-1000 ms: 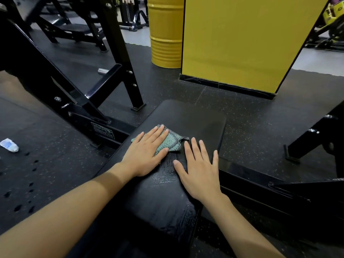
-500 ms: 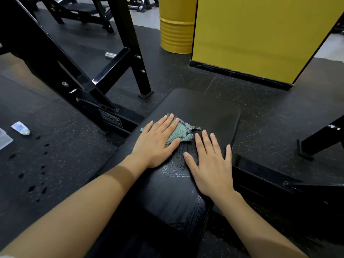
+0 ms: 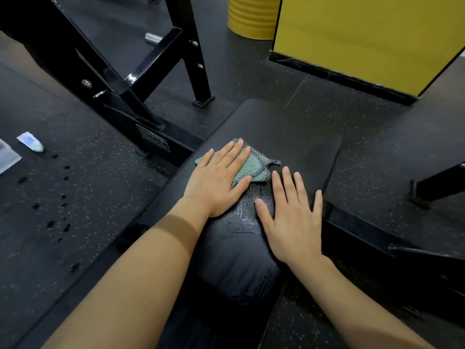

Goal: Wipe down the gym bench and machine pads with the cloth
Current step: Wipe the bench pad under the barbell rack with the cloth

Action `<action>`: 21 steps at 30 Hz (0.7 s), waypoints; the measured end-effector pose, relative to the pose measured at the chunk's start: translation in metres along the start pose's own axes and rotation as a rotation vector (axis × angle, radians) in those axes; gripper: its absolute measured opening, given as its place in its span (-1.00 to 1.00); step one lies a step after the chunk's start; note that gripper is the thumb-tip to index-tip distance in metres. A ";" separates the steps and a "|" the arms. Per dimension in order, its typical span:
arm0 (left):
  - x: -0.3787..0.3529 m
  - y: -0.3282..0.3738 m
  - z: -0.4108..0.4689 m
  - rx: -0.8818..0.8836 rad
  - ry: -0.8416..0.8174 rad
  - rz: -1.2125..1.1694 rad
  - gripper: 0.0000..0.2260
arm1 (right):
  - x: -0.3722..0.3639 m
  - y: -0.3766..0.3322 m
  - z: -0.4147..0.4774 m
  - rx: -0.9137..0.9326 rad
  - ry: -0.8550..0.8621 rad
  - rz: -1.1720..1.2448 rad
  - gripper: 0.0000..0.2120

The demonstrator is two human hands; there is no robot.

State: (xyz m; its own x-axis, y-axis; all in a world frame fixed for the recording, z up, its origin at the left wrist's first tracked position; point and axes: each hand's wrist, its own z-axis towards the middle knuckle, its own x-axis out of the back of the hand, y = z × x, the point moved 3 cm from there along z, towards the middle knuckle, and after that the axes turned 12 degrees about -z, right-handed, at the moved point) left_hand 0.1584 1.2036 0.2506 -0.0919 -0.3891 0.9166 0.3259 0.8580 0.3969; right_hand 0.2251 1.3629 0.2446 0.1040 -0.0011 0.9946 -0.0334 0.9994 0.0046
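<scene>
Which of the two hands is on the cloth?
The left hand, flat on the green cloth; the right hand rests on the bare bench pad beside it.

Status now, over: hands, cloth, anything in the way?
Left hand flat, pressing green cloth onto bench pad. Right hand flat on pad beside cloth. Wet streaks between hands. Nothing on pad ahead of cloth.

- Cloth (image 3: 254, 167): near part hidden under left grip (image 3: 216, 182).
- Frame label (image 3: 153, 141): print too blurred to read.
- Yellow drum (image 3: 251, 18): top cut off by edge.
- Pale sheet (image 3: 6, 158): cut off at left, unidentifiable.
</scene>
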 end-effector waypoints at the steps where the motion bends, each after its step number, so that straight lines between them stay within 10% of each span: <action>1: 0.000 0.000 0.000 0.005 -0.001 0.001 -0.28 | 0.000 0.000 0.000 -0.003 0.004 -0.005 -0.28; 21: 0.008 -0.016 0.050 0.043 -0.081 0.000 -0.42 | 0.007 0.002 0.008 0.041 -0.141 -0.005 -0.27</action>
State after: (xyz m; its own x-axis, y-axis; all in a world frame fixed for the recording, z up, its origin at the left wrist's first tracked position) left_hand 0.1050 1.2036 0.2542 -0.1686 -0.3620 0.9168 0.2856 0.8723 0.3969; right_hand 0.2178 1.3650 0.2521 -0.0361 -0.0132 0.9993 -0.0737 0.9972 0.0105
